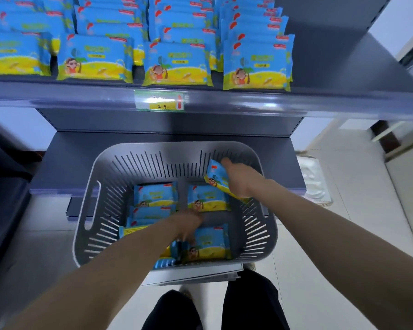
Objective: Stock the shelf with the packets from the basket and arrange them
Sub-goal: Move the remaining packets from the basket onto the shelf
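Note:
A grey slotted basket stands on the floor below the shelf and holds several blue-and-yellow packets. My right hand grips one packet, lifted and tilted at the basket's right inner wall. My left hand reaches down into the basket's middle, and its blurred fingers touch a packet lying near the front. Whether they close on it is unclear. More packets lie flat at the back left and back middle. The upper shelf carries rows of the same packets.
A price tag sits on the upper shelf's front rail. The right end of that shelf is bare. A lower dark shelf lies behind the basket. A white tray rests on the tiled floor at right. My legs are below.

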